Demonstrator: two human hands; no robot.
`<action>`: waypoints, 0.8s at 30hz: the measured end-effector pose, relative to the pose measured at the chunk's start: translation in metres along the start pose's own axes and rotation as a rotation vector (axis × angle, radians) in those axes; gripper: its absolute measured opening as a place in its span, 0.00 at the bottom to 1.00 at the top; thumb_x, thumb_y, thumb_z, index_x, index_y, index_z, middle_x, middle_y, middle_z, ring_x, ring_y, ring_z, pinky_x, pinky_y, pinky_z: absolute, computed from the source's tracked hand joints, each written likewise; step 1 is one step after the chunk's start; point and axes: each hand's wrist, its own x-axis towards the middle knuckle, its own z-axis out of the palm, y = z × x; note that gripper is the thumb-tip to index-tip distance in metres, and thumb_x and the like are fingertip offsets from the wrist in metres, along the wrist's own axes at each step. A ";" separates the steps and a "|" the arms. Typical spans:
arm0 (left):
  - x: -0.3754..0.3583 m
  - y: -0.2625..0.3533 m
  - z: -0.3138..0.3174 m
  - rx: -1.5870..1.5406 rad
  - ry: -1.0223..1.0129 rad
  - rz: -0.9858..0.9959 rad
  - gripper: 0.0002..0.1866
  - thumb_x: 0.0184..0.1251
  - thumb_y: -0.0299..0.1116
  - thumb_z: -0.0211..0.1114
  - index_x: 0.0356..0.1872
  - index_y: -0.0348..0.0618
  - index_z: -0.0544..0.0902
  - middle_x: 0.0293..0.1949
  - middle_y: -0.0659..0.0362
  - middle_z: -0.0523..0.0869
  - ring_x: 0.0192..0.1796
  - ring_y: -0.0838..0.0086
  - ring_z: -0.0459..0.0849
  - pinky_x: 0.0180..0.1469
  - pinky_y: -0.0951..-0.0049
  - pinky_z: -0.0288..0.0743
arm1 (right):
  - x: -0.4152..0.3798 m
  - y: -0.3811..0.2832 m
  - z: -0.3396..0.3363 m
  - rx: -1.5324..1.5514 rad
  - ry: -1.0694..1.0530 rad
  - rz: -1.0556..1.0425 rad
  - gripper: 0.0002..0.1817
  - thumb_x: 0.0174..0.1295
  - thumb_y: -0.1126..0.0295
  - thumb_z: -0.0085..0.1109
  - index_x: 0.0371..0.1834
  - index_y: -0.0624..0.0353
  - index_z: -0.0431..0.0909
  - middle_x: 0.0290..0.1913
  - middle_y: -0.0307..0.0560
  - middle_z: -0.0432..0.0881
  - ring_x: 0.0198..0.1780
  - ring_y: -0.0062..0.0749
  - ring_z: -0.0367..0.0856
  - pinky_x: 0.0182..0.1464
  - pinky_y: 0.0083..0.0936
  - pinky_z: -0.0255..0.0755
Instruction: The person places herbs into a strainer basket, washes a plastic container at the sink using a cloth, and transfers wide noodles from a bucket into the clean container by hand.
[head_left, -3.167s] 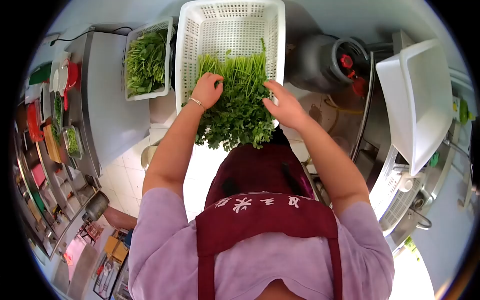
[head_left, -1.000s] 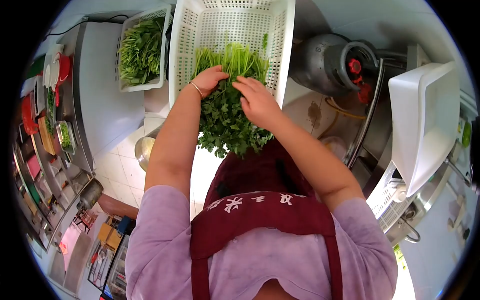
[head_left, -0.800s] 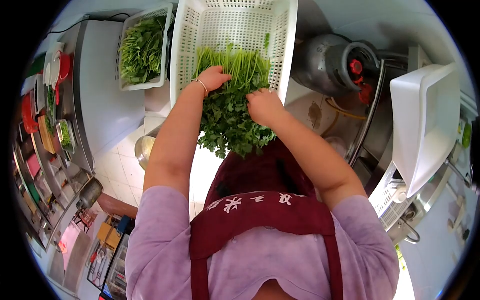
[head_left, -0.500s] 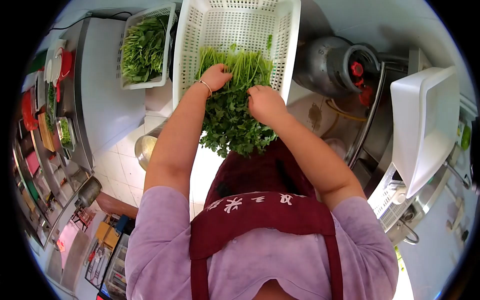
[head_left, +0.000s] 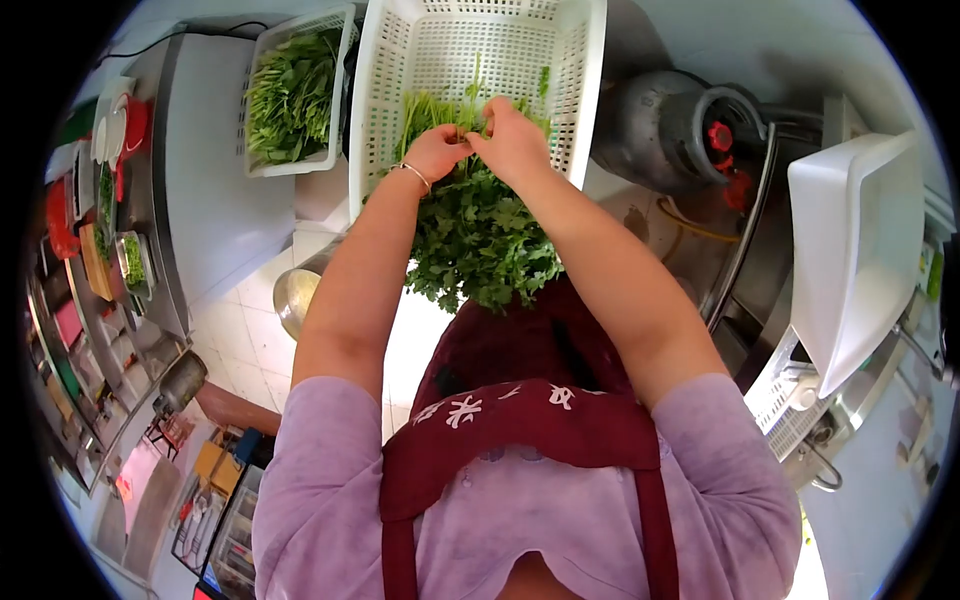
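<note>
A large bunch of cilantro [head_left: 482, 240] lies in a white perforated plastic basket [head_left: 580, 90], its leaves hanging over the near edge and its pale stems pointing away from me. My left hand [head_left: 440, 150], with a bracelet at the wrist, has its fingers pinched on cilantro stems near the middle of the bunch. Right beside it, my right hand [head_left: 512, 145] is closed with thumb and fingertips together at the same stems, close to the left fingertips. Exactly which stems each hand grips is partly hidden by the fingers.
A smaller white basket of cut leafy greens [head_left: 292, 100] stands to the left by a metal counter [head_left: 225, 180]. To the right are a grey gas cylinder [head_left: 650, 130] with a red valve and a white plastic tub [head_left: 850, 250]. A round metal pot [head_left: 295, 298] sits below left.
My right hand has moved up and left from the bunch's right side to meet my left hand over the stems. My left hand stays nearly in place.
</note>
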 end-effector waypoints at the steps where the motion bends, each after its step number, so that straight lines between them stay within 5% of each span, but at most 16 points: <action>1: -0.003 0.003 0.000 0.034 -0.003 -0.029 0.12 0.58 0.36 0.65 0.38 0.40 0.79 0.31 0.65 0.77 0.32 0.81 0.70 0.36 0.78 0.65 | 0.000 0.002 0.004 -0.025 -0.006 -0.005 0.15 0.55 0.60 0.60 0.41 0.56 0.76 0.37 0.47 0.81 0.39 0.43 0.80 0.41 0.37 0.74; 6: -0.006 0.004 0.001 0.066 0.022 0.054 0.14 0.56 0.39 0.66 0.34 0.37 0.79 0.28 0.62 0.79 0.31 0.77 0.73 0.36 0.74 0.68 | 0.007 0.014 0.005 -0.101 0.010 -0.053 0.14 0.56 0.59 0.59 0.41 0.53 0.77 0.37 0.46 0.81 0.37 0.42 0.80 0.40 0.36 0.74; 8: -0.009 0.007 0.003 0.112 0.045 0.067 0.16 0.54 0.41 0.67 0.32 0.36 0.79 0.27 0.60 0.79 0.29 0.74 0.74 0.36 0.71 0.69 | 0.003 0.005 -0.013 0.077 -0.021 0.097 0.12 0.56 0.60 0.58 0.40 0.53 0.77 0.37 0.46 0.82 0.36 0.42 0.80 0.40 0.37 0.74; 12: -0.018 0.028 0.000 0.420 0.010 0.018 0.20 0.55 0.45 0.65 0.38 0.36 0.81 0.33 0.53 0.83 0.35 0.65 0.79 0.41 0.67 0.72 | -0.004 0.025 -0.026 0.632 -0.002 0.197 0.15 0.55 0.65 0.61 0.46 0.54 0.78 0.31 0.41 0.80 0.31 0.27 0.78 0.35 0.24 0.73; 13: -0.023 0.035 -0.001 0.479 -0.010 0.015 0.21 0.55 0.45 0.64 0.40 0.36 0.81 0.37 0.51 0.84 0.38 0.63 0.81 0.44 0.67 0.74 | -0.013 0.020 -0.037 0.796 0.034 0.207 0.17 0.56 0.67 0.62 0.48 0.60 0.76 0.28 0.38 0.77 0.27 0.20 0.73 0.30 0.18 0.69; 17: -0.039 0.037 -0.014 0.582 0.122 0.135 0.21 0.56 0.44 0.62 0.44 0.38 0.81 0.43 0.49 0.83 0.44 0.60 0.82 0.48 0.66 0.74 | -0.042 0.027 -0.072 1.231 0.000 0.283 0.15 0.59 0.71 0.59 0.45 0.69 0.74 0.26 0.35 0.71 0.23 0.16 0.64 0.25 0.17 0.58; 20: -0.046 0.021 -0.030 0.463 0.283 0.213 0.17 0.59 0.39 0.60 0.46 0.40 0.81 0.39 0.53 0.84 0.41 0.63 0.82 0.47 0.67 0.74 | -0.072 0.037 -0.093 1.257 0.029 0.277 0.11 0.59 0.71 0.58 0.42 0.66 0.74 0.26 0.35 0.71 0.24 0.17 0.65 0.27 0.16 0.59; 24: -0.044 -0.007 -0.049 0.646 0.390 0.270 0.16 0.60 0.37 0.59 0.47 0.42 0.81 0.46 0.51 0.82 0.51 0.60 0.79 0.52 0.63 0.73 | -0.138 0.051 -0.132 1.085 0.110 0.232 0.09 0.58 0.72 0.57 0.41 0.64 0.74 0.29 0.37 0.75 0.28 0.18 0.71 0.31 0.17 0.64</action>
